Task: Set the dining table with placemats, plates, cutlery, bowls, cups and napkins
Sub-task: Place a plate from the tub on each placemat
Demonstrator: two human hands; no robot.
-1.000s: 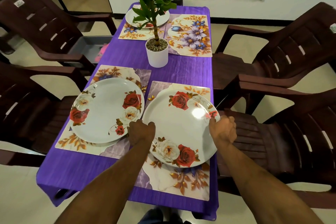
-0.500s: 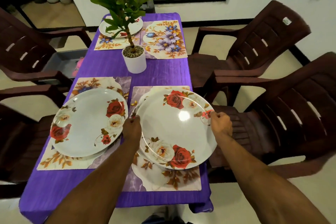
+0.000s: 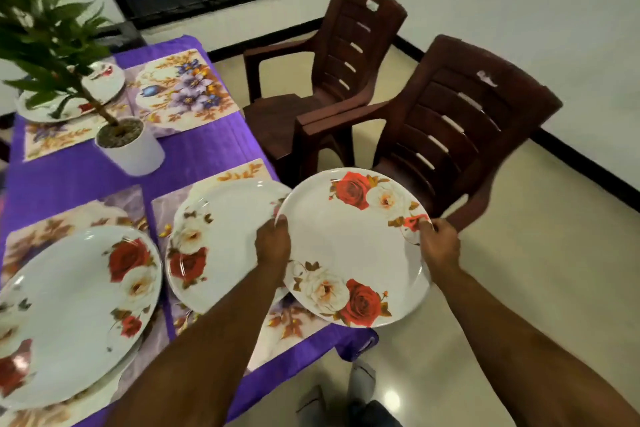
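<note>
A white plate with red and white roses (image 3: 349,250) is in the air past the table's right edge. My left hand (image 3: 273,246) grips its left rim and my right hand (image 3: 439,246) pinches its right rim. A second rose plate (image 3: 221,246) lies on the near right placemat (image 3: 239,177). A third rose plate (image 3: 76,305) sits on the near left placemat (image 3: 52,229). At the far end, another plate (image 3: 69,94) rests on a floral placemat (image 3: 48,139), beside a floral placemat (image 3: 180,94) that carries nothing.
A white pot with a green plant (image 3: 128,146) stands mid-table on the purple cloth (image 3: 207,146). Two brown plastic chairs (image 3: 450,135) stand to the right of the table, over pale floor tiles (image 3: 519,288). My feet show near the bottom edge.
Both hands lifted the top plate off the plate below it and carried it right, beyond the table edge. My view swung to the right.
</note>
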